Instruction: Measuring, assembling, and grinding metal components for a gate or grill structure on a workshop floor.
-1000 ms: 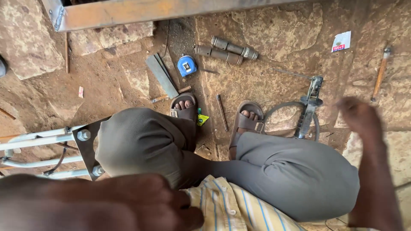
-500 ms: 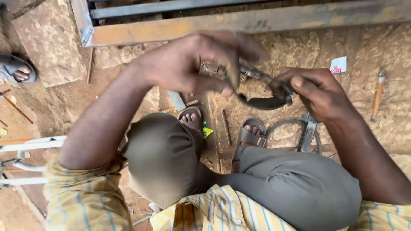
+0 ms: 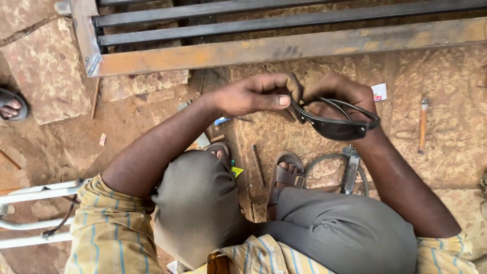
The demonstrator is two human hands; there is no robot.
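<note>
A: Knees first, nearest the lens: grey trousers, yellow striped shirt sleeves to either side. Next item?

B: Sandals on both feet, planted on the stone ground. A short rusty rod lies between the feet; a wire loop with a metal clamp sits just beside the right foot.

A: Hands?

B: Left hand: raised above the feet, thumb laid flat, fingers curled and pinching the near end of the dark goggles. Right hand: fingers bent over the top of the frame, gripping it from behind; fingertips hidden by the strap, so their exact press cannot be told.

A: Position of the goggles?

B: Held in the air between both hands, lens side down and toward the wearer, thin strap arching over the right knuckles. The left pinch meets the frame at its left corner; the body of the goggles hangs just below the right fingers.

A: Further out?

B: Hammer with a wooden handle on the ground, well right of the hands. Small white packet just beyond the right wrist. White metal tubing at the left edge. Another person's sandalled foot at far left. Farthest: a rusty steel frame with dark bars across the top.
</note>
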